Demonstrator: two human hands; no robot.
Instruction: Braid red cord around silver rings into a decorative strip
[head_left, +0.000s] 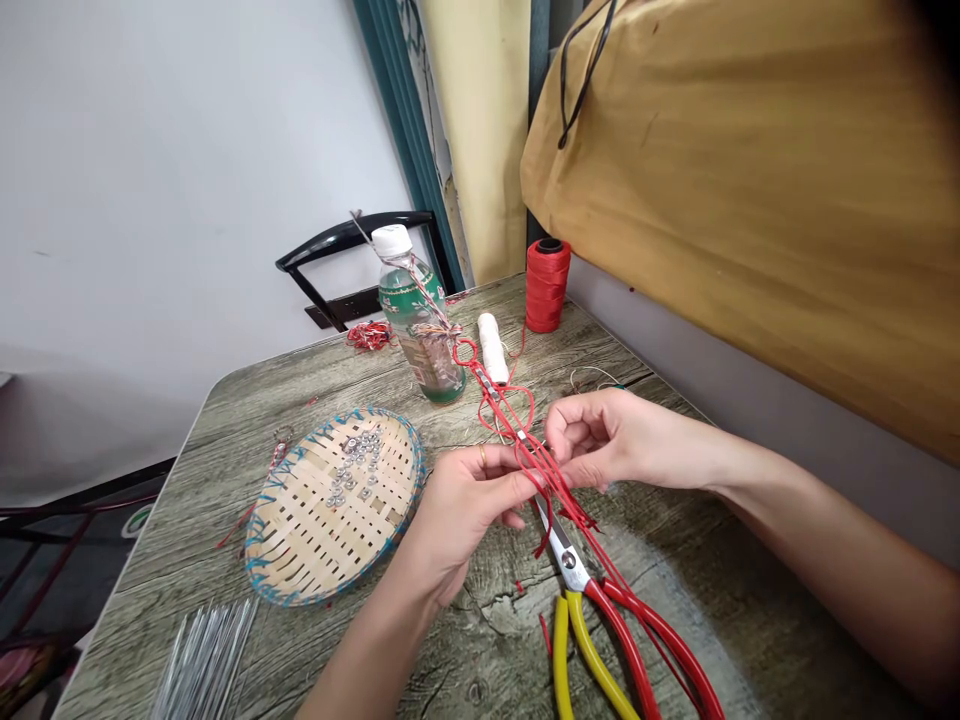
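Note:
A red cord [510,412] with small silver and white beads stretches from a loop beside the bottle [427,350] down to my hands. My left hand [476,500], a ring on one finger, is closed with thumb and fingers pinching the red strands. Close by on the right, my right hand [600,440] is closed too, its thumb and fingertips on the same strands. Cord tails hang below the fingers. Scissors [571,570] with red and yellow handles lie beneath, blade tips partly hidden by my left hand and the cord.
A woven bamboo tray [300,535] with small silver beads sits left. Thin metal wires [206,660] lie at the front left. Behind stand a white thread spool [492,348] and a red thread spool [547,285]. Tangled red and white thread [370,335] lies left of the bottle.

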